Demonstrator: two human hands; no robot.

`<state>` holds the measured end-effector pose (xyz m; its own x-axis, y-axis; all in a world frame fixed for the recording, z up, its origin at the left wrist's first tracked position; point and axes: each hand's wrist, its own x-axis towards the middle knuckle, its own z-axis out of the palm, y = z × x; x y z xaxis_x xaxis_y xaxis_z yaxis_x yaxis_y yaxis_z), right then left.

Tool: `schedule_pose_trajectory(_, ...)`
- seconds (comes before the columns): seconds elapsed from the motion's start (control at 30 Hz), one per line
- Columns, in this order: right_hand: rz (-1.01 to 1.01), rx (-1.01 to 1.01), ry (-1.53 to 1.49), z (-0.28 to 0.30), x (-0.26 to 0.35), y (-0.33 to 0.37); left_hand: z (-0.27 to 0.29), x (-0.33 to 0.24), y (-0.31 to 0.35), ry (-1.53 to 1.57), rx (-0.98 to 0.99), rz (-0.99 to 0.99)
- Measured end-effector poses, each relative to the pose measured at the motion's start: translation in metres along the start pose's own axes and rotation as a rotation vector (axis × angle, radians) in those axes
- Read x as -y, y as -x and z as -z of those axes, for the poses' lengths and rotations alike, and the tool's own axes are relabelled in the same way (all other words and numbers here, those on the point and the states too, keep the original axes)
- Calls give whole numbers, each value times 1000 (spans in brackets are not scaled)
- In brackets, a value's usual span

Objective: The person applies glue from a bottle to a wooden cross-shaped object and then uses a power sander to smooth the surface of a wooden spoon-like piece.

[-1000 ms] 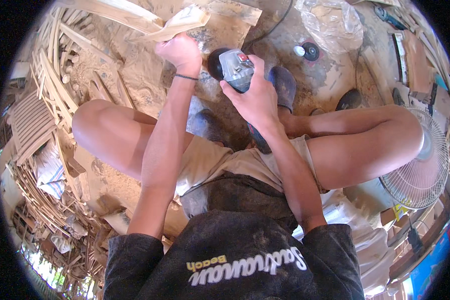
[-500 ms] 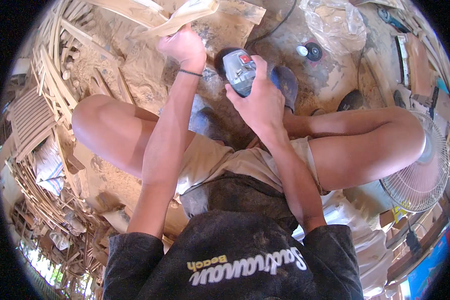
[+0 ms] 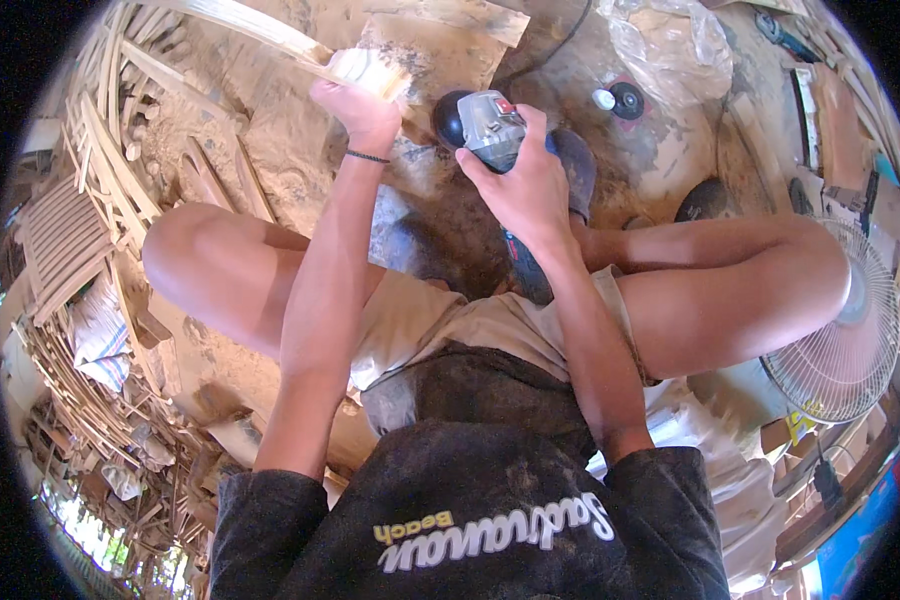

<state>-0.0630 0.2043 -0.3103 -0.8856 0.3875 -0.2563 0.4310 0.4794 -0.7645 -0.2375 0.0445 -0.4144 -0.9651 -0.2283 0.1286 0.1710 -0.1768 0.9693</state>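
Note:
My left hand (image 3: 368,118) is closed around the near end of a long, pale, curved wooden piece (image 3: 260,28), which stretches away to the upper left. Its end by my fingers looks bright and washed out. In my right hand (image 3: 530,185) is an angle grinder (image 3: 490,125) with a grey head, a red button and a dark blue body running back under my wrist. A dark round disc (image 3: 449,119) shows at the grinder's left side, a short gap from the wood. I cannot tell whether the disc spins.
Wood strips (image 3: 95,130) are heaped along the left. Ahead on the dusty floor lie a flat board (image 3: 460,25), a clear plastic bag (image 3: 670,50) and a black disc (image 3: 626,101) beside a small white object. A fan (image 3: 850,330) stands by my right knee; a cable (image 3: 560,45) runs at the top.
My left hand has turned and come slightly nearer, swinging the wood so its near end lies lower and closer. The grinder has tilted and shifted a little right, showing more of its disc and body.

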Motion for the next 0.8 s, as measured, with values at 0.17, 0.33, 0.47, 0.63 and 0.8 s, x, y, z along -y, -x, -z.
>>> schedule_pose_trajectory(0.17,-64,70,-24,2,2,-2,8,-1,10,-213,172,-102)
schedule_pose_trajectory(0.33,-142,125,75,17,5,-8,1,-31,13,104,276,163)
schedule_pose_trajectory(0.47,-138,46,80,20,3,-7,7,-26,11,109,265,92)
schedule_pose_trajectory(0.63,-69,-5,41,12,0,-2,-2,-29,10,38,-12,217)
schedule_pose_trajectory(0.8,-29,-26,12,1,-4,0,8,-32,-6,138,-35,402)
